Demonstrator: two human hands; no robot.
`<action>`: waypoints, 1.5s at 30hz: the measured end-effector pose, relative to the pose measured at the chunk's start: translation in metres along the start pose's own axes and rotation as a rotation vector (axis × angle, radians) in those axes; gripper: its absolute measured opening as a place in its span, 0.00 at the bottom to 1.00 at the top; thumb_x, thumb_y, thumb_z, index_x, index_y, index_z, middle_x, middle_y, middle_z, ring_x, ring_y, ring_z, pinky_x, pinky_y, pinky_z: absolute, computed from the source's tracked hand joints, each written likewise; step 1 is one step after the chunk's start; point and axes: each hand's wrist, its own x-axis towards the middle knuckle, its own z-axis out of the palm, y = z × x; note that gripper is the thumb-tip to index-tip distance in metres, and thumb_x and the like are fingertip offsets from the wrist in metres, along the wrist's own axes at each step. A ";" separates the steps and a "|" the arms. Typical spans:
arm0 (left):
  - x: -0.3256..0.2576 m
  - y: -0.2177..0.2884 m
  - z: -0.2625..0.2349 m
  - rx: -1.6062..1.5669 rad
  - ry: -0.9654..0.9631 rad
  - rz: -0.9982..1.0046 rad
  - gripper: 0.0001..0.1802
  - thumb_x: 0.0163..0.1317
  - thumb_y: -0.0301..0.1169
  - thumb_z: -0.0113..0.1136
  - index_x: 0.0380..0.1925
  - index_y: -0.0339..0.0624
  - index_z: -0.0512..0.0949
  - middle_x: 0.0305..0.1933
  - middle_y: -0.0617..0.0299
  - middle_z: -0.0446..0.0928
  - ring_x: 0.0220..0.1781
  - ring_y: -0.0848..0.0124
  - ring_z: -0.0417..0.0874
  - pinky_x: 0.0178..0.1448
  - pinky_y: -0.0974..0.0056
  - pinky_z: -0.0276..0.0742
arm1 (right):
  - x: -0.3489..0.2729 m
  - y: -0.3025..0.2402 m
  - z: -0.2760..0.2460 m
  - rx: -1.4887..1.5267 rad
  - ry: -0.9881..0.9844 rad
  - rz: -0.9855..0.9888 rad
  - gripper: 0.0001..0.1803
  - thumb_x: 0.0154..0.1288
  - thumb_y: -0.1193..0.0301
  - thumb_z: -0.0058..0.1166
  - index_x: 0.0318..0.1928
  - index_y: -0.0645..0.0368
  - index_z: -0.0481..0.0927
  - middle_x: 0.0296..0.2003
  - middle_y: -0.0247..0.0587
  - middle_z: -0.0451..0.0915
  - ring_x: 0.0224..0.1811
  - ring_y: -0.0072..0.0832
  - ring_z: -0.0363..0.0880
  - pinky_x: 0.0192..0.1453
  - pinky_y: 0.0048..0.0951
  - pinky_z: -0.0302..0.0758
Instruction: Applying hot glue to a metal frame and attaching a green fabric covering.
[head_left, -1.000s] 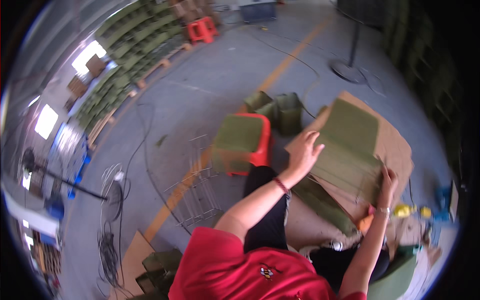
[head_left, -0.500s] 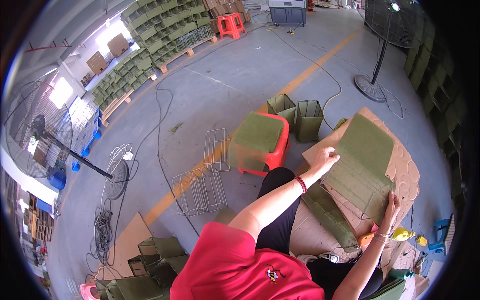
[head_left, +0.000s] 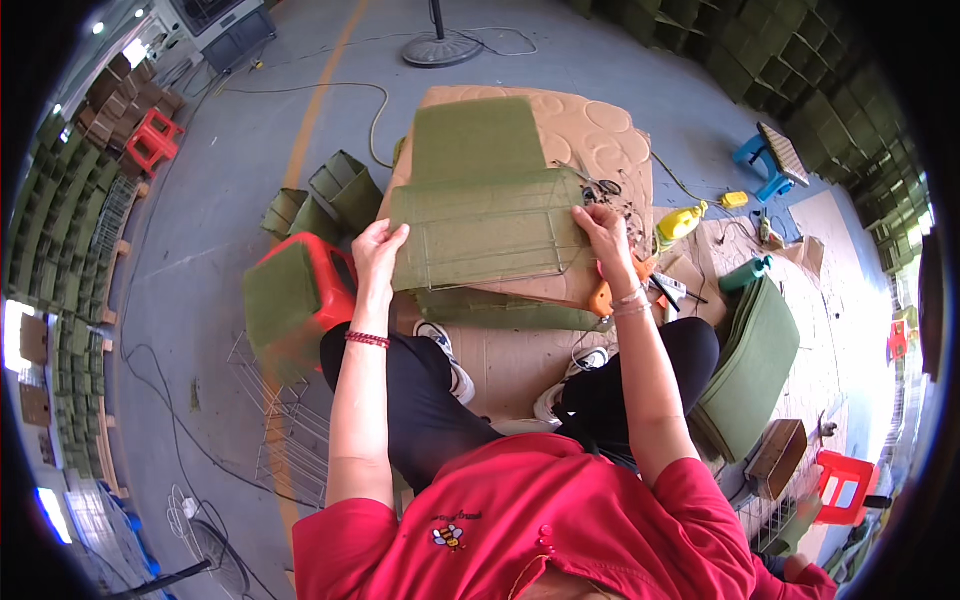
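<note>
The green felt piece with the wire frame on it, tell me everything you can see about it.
The green felt piece is a flat, olive, fabric-looking panel with a narrower flap toward the far end. It lies on brown cardboard. A thin wire frame rests across its wider near part. The left hand grips its left edge and the right hand presses its right edge. More green strips lie just beneath its near edge.

Your head turns back toward the work, so the green felt panel point(head_left: 487, 220) with its wire frame point(head_left: 478, 232) now sits straight ahead instead of off to your right. Your left hand point(head_left: 378, 252) slides to its left edge, and your right hand point(head_left: 605, 230) moves up to grip its right edge.
</note>
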 end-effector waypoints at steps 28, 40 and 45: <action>-0.031 0.037 0.017 0.724 0.007 0.749 0.33 0.58 0.38 0.69 0.61 0.36 0.71 0.61 0.51 0.72 0.64 0.58 0.71 0.67 0.55 0.67 | -0.053 -0.010 -0.026 0.136 0.160 0.073 0.19 0.67 0.58 0.59 0.31 0.63 0.81 0.21 0.23 0.75 0.26 0.11 0.71 0.31 0.18 0.68; -0.062 0.025 0.038 1.247 -0.585 1.005 0.49 0.53 0.54 0.62 0.72 0.48 0.56 0.76 0.61 0.54 0.77 0.60 0.53 0.78 0.49 0.50 | -0.088 0.060 -0.057 -0.918 0.454 0.031 0.29 0.54 0.48 0.65 0.34 0.64 0.74 0.32 0.54 0.80 0.36 0.51 0.81 0.40 0.45 0.76; -0.062 0.019 0.038 1.283 -0.572 1.026 0.45 0.55 0.43 0.64 0.72 0.48 0.56 0.76 0.62 0.54 0.77 0.61 0.54 0.78 0.50 0.51 | -0.076 0.044 -0.057 -0.843 0.352 0.321 0.34 0.48 0.46 0.65 0.33 0.71 0.83 0.34 0.60 0.83 0.40 0.50 0.83 0.47 0.43 0.78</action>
